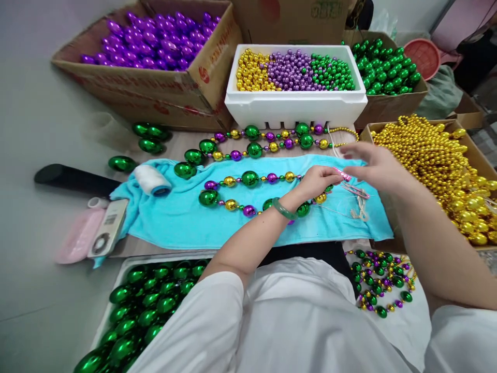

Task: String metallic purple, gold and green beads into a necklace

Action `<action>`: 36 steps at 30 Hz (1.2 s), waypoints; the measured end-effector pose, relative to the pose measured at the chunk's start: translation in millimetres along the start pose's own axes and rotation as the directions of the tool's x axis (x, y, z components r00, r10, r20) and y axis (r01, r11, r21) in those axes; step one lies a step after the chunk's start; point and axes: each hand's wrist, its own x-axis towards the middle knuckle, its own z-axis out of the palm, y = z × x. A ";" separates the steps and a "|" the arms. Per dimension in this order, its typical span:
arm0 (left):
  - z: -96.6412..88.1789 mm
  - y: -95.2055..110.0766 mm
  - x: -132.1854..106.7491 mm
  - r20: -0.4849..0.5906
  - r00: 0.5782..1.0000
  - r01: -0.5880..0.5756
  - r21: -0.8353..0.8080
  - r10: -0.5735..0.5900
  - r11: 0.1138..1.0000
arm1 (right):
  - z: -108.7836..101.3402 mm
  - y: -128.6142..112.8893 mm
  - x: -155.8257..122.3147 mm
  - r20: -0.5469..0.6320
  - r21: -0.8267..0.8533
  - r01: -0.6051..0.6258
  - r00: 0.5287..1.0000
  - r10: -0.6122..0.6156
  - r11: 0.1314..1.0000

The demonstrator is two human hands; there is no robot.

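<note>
My left hand (319, 182), with a green bangle (284, 209) on its wrist, pinches a pink hair clip (342, 174). My right hand (376, 165) is just right of it, fingers apart and slightly blurred, with nothing visible in them. Under my left hand a bead strand of green, purple and gold beads (249, 178) lies looped on a turquoise towel (174, 228); my hand and forearm hide part of it. A second pink clip (356, 191) rests on the towel beside a bunch of pale cord (361, 210).
Behind the towel lies another bead strand (254, 150). A white foam box (295, 106) holds small beads. Cartons stand around: purple beads in one (143, 98), gold in another (373, 127). A thread spool (152, 180) and loose green beads (122, 164) are at left.
</note>
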 end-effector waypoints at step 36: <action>17.2 -16.8 32.9 0.264 0.948 -0.013 0.584 -0.175 0.811 | 45.3 81.0 -11.5 0.144 -0.183 -0.336 0.920 0.364 0.924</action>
